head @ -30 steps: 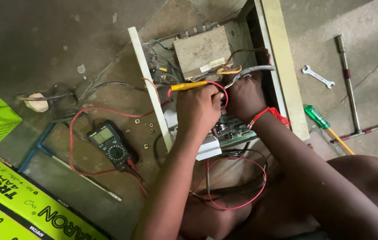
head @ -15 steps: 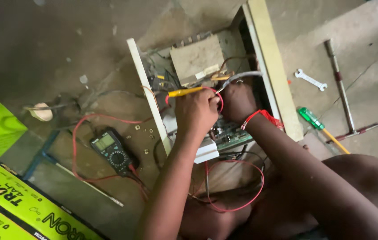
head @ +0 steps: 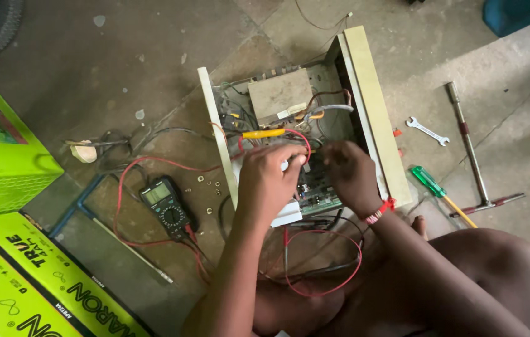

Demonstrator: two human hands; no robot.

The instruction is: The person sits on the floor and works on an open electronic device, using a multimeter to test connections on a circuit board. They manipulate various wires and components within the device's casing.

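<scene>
One cam only, head-worn, looking steeply down at the floor from above the person's own lap. Close range: arms enter from bottom centre and fill the lower middle of frame. Left hand [head: 269,181] and right hand [head: 349,175] sit near centre, over the open metal chassis [head: 371,106], which runs upper centre to centre right. Multimeter [head: 166,207] lies left of centre, green boxes [head: 3,156] at left edge. No 2nd view, so no shared area.
</scene>
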